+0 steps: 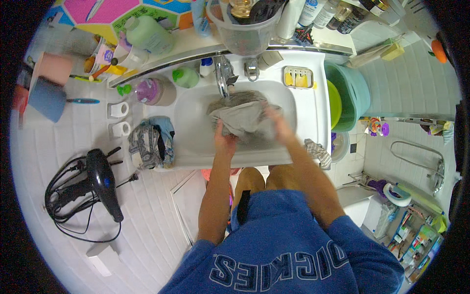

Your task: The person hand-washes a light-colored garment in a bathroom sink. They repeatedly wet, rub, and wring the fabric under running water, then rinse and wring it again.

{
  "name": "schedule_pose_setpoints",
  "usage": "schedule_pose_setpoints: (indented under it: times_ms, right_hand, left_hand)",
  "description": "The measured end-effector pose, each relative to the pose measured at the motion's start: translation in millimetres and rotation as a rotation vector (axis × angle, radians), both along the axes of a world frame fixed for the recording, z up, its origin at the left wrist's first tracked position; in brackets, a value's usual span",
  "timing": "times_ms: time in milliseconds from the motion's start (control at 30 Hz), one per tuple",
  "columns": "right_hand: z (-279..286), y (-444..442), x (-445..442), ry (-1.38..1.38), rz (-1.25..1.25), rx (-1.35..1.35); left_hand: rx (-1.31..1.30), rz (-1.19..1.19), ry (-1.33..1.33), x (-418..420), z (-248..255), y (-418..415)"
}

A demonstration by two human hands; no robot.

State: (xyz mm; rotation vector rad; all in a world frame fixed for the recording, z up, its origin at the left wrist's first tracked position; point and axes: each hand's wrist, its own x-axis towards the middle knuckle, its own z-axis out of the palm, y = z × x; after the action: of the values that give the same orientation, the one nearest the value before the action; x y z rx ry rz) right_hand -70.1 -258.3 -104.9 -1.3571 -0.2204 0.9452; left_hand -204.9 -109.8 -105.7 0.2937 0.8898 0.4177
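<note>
A wet grey cloth (240, 114) is bunched up inside a white washbasin (191, 136), under the chrome faucet (221, 75). My left hand (224, 141) grips the near left side of the cloth, thumb on top. At the cloth's right side is my right hand (279, 125), blurred, its fingertips against the fabric; how firmly they close on it is hard to make out. Part of the cloth hangs down into the basin behind the raised fold.
Folded clothes (150, 143) lie on the basin's left edge, a striped cloth (318, 152) on its right corner. Soap bottles (185, 77) and a soap dish (298, 77) line the back. A teal tub (354, 95) stands right; a hair dryer (101, 180) hangs left.
</note>
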Motion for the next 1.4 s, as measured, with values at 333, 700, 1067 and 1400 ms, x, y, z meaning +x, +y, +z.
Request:
schedule_pose_setpoints:
  times_ms: [333,700,1067,1400]
  right_hand:
    - [37.3,80.6,-46.7,-0.848,-0.117,-0.916]
    - [0.2,57.7,-27.1,-0.361,-0.103,-0.272]
    - [17.3,92.0,-40.8,-0.738,-0.262,-0.728]
    - [8.4,50.8,10.9,-0.314,-0.131,-0.906]
  left_hand:
    - [0.005,-0.208,-0.51,35.9,-55.4,-23.7]
    - [0.299,-0.363,0.158,17.5,-11.3,-0.1]
    - [-0.032,-0.217,0.211,47.3,-14.4,1.1]
    - [0.044,-0.513,0.205,42.8,62.5,9.2]
